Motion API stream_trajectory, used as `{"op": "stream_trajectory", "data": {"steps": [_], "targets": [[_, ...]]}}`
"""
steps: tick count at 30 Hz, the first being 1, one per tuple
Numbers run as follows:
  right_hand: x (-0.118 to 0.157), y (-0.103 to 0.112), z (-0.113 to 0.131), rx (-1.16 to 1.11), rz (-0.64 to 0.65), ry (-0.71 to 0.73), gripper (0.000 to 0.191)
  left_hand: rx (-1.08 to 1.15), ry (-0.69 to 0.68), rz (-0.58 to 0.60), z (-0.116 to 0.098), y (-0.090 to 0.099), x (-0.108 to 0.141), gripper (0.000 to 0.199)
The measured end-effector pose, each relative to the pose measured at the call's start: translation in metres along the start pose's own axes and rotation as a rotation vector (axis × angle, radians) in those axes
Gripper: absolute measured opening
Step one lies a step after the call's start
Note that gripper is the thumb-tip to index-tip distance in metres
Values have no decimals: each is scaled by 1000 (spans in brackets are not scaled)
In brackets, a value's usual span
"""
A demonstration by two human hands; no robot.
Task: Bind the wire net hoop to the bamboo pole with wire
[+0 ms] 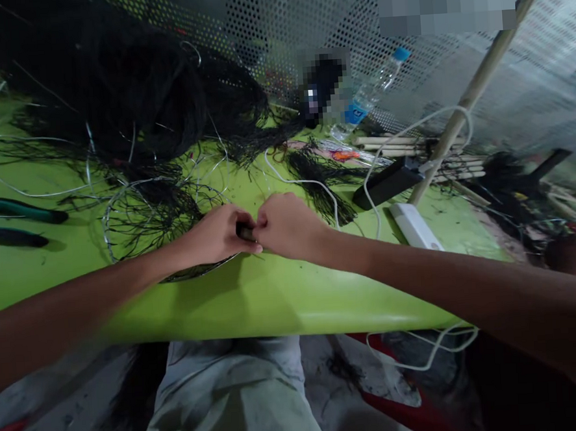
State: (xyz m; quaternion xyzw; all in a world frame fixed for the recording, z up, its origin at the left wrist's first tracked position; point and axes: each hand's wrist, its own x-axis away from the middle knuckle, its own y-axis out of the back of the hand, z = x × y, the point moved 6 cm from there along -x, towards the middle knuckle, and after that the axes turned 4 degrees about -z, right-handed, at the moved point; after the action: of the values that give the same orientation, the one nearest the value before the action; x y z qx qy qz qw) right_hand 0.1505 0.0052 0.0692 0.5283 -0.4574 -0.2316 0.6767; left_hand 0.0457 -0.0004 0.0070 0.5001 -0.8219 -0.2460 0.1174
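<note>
Over the green table (254,295), both of my hands meet near the front edge. My left hand (218,233) is closed, fingers curled round a short dark brownish piece (246,232) whose kind I cannot make out. My right hand (288,223) is also closed, its thumb and finger pinched at the right end of that piece. A thin wire hoop (106,223) with black strands (144,218) across it lies under and left of my left hand; its lower edge runs toward that hand. What my fingers cover is hidden.
A large heap of black fibre (128,88) fills the back left, with loose wires around it. Green-handled pliers (19,209) lie at left. Behind to the right are a water bottle (369,100), a black box (388,182), a white power strip (415,226), a leaning pole (475,87) and cables.
</note>
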Motion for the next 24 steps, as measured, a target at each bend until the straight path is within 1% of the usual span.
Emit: {"op": "stream_trajectory", "data": {"steps": [1, 3, 4, 6, 7, 8, 9, 12, 13, 15, 18, 20, 22, 24], "targets": [[0, -2, -2, -28, 16, -17, 33, -16, 3, -5, -1, 1, 0, 22], [0, -3, -9, -73, 51, 13, 31, -42, -6, -12, -3, 2, 0, 24], [0, -1, -14, -81, 51, 48, 29, -53, -14, -16, -5, 2, 0, 25], [2, 8, -26, -76, 8, 126, 28, -71, -29, -21, -6, 3, -2, 28], [3, 12, -31, -57, -18, 197, 29, -77, -35, -23, -6, 2, -2, 29], [6, 16, -33, -10, -52, 306, 31, -82, -40, -24, -6, 2, -3, 29], [9, 18, -32, 68, -97, 456, 33, -84, -44, -26, -5, 2, -3, 29], [25, 13, -23, 402, -305, 1001, 31, -89, -50, -30, -4, 1, -4, 27], [30, 9, -21, 491, -386, 1135, 30, -96, -56, -25, -5, 0, -4, 25], [32, 3, -18, 562, -491, 1290, 24, -114, -74, -17, -7, 0, -4, 23], [27, 2, -14, 583, -549, 1380, 22, -120, -87, -15, -9, 1, -4, 24], [25, 5, -9, 598, -541, 1427, 23, -126, -95, 4, -9, 0, -4, 25], [24, 8, -5, 612, -493, 1465, 25, -137, -116, 10, -9, 0, -4, 25], [24, 9, 0, 644, -406, 1473, 28, -121, -128, -15, -8, 0, -4, 26]]}}
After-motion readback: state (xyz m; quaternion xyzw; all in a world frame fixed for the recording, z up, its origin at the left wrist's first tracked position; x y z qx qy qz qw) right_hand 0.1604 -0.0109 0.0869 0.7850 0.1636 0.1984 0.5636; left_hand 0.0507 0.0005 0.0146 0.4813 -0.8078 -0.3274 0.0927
